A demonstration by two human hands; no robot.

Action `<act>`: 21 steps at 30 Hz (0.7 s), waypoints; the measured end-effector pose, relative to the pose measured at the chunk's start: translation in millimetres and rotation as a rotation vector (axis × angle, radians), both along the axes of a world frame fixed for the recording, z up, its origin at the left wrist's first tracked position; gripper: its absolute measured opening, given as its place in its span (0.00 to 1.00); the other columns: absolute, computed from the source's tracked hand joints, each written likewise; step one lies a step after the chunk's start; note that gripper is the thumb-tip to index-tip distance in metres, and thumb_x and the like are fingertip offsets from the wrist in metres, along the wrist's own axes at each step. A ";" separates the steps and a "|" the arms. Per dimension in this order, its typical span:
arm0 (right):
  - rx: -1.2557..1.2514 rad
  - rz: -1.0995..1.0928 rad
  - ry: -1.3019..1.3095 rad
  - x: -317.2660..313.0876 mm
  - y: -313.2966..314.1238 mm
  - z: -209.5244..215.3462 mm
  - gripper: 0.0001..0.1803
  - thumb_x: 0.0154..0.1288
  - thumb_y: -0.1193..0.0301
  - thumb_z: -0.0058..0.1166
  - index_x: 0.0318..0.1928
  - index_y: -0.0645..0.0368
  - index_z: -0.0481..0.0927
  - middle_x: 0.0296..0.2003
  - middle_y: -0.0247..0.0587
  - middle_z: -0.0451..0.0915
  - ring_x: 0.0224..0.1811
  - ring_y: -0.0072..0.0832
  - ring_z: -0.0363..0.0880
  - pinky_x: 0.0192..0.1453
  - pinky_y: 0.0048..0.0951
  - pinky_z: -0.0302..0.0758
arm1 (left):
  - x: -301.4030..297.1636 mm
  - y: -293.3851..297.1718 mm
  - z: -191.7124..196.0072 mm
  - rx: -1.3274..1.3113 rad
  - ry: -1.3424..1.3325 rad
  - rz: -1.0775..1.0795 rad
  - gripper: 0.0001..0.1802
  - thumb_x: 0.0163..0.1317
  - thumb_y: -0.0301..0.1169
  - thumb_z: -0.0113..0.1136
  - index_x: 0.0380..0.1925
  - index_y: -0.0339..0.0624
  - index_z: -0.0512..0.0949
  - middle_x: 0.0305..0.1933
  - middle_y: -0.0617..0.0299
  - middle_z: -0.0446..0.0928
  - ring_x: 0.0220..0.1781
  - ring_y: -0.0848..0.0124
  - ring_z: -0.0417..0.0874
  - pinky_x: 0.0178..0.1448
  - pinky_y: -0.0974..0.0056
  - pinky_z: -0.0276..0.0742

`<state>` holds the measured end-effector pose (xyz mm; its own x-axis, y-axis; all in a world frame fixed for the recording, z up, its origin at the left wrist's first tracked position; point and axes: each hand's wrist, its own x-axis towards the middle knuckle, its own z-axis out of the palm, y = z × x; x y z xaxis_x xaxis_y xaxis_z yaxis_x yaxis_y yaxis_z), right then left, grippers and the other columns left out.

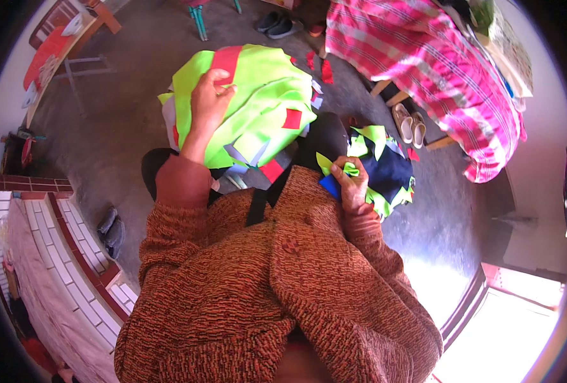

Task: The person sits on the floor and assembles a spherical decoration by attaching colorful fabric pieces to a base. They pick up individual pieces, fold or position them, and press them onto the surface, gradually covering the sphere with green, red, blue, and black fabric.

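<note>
two contacts, well apart: the left hand [209, 101] lies over a red strip [228, 58] on the neon-yellow cloth bundle [264, 105], perhaps steadying it, grip unclear; right of the bundle, the right hand [352, 182] pinches neon scraps [324, 164], probably bunched to stay together.

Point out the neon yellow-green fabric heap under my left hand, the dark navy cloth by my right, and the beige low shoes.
Neon yellow-green fabric heap [258, 105]: head view, middle of its top.
Dark navy cloth [389, 169]: head view, its bare middle.
Beige low shoes [403, 122]: head view, on the left shoe.
</note>
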<state>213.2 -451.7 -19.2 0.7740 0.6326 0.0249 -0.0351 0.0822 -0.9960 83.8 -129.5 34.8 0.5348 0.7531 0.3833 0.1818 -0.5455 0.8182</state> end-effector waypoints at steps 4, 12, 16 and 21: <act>0.102 -0.008 0.095 -2.3 -1.2 2.9 0.09 0.56 0.73 0.64 0.35 0.58 0.77 0.31 0.26 0.75 0.34 0.16 0.68 0.43 0.20 0.66 | 10.1 -101.3 15.3 -0.378 -0.152 -0.471 0.12 0.57 0.23 0.60 0.42 0.40 0.73 0.35 0.65 0.77 0.33 0.82 0.77 0.35 0.75 0.73; 0.111 0.004 0.079 9.4 -7.5 4.6 0.16 0.67 0.59 0.49 0.35 0.60 0.77 0.34 0.35 0.78 0.39 0.22 0.71 0.51 0.26 0.65 | 32.4 -182.7 -23.4 0.000 0.054 -0.724 0.18 0.46 0.22 0.65 0.39 0.39 0.74 0.44 0.53 0.74 0.47 0.56 0.77 0.52 0.59 0.73; 0.185 -0.015 0.202 11.4 -9.6 1.3 0.21 0.69 0.54 0.44 0.34 0.60 0.77 0.35 0.37 0.78 0.39 0.23 0.71 0.51 0.28 0.65 | 38.6 -178.9 -38.1 0.003 0.064 -0.730 0.10 0.48 0.24 0.64 0.30 0.38 0.74 0.45 0.52 0.74 0.46 0.56 0.77 0.50 0.61 0.72; 0.316 -0.015 0.334 16.3 -12.6 -8.5 0.12 0.66 0.62 0.52 0.36 0.58 0.76 0.35 0.36 0.78 0.39 0.23 0.72 0.50 0.27 0.67 | 31.5 -172.2 -27.3 -0.302 0.053 -0.855 0.07 0.57 0.27 0.60 0.29 0.38 0.71 0.47 0.56 0.75 0.46 0.68 0.76 0.50 0.65 0.71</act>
